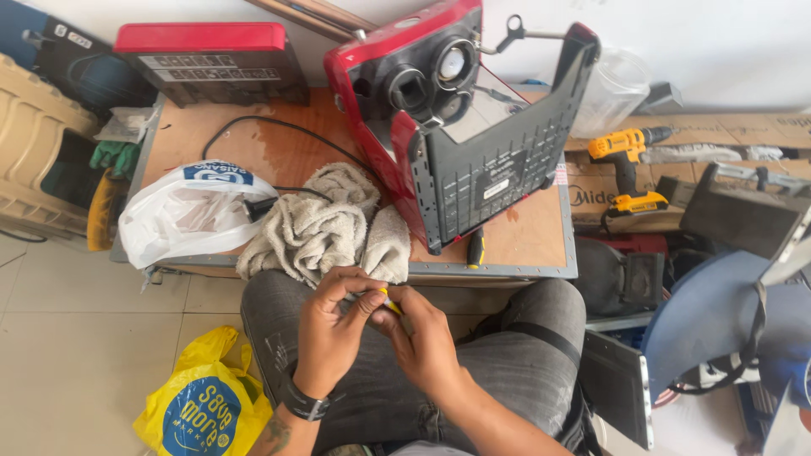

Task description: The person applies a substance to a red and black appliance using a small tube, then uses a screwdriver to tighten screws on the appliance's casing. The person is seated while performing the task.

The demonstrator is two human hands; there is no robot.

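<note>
Left hand (331,325): fingers curled narrow, pinching a small yellow piece (390,302) at lower centre of the frame, over the lap. Right hand (420,333): closed on the same piece from the other side; both equally near. Piece mostly hidden, long axis apparently toward lower right; pointing end cannot be told. Above: grey towel (317,224), red machine (456,118), screwdriver (476,247) on the wooden table (532,236).

White wall (726,42) ran behind a low wooden table (279,152) with metal edging. Floor (76,338) was pale beige tile. Flat cardboard boxes (760,131) lay along the wall at right. Light was even, daylight-like.
</note>
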